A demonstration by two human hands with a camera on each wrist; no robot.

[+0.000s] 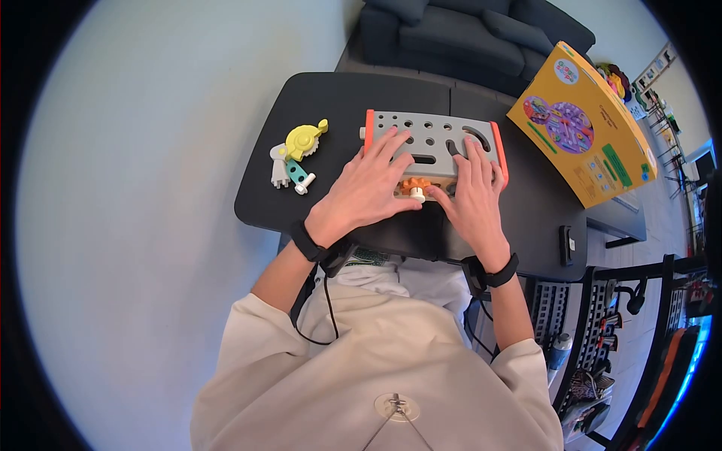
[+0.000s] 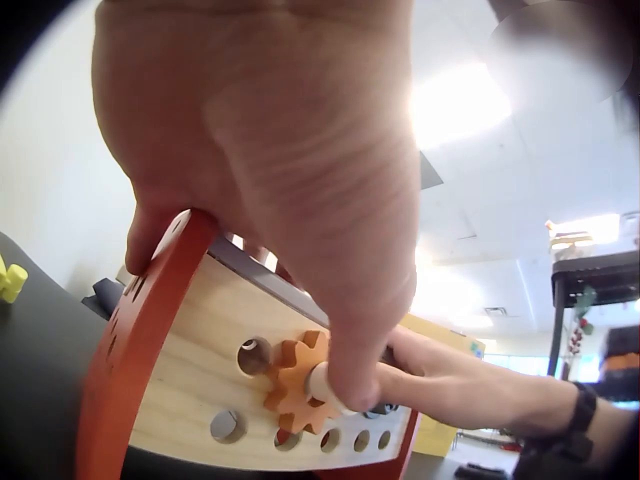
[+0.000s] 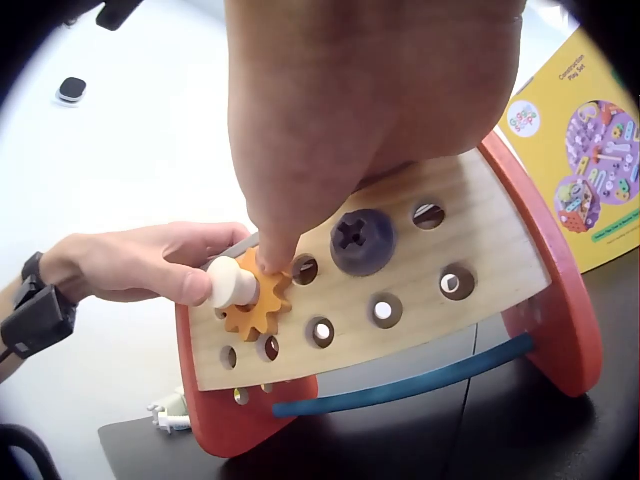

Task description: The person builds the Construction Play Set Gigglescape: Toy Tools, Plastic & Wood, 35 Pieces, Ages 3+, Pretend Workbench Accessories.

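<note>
A toy bench with a grey holed top (image 1: 429, 128), red sides and a wooden front panel (image 2: 190, 350) stands on the black table. On the front panel sit an orange gear (image 3: 262, 300) and a white peg (image 3: 232, 285) through its middle. My left hand (image 1: 366, 184) rests its spread fingers on the grey top, its thumb touching the peg head. My right hand (image 1: 477, 199) lays its fingers on the top's right part; its thumb tip touches the gear's upper edge in the right wrist view. A dark purple screw (image 3: 363, 243) sits right of the gear.
Yellow, grey and teal toy parts (image 1: 297, 154) lie on the table (image 1: 323, 98) left of the bench. A yellow box (image 1: 579, 124) stands at the right, with a small black object (image 1: 566, 246) near the right edge. Behind is a dark sofa (image 1: 459, 41).
</note>
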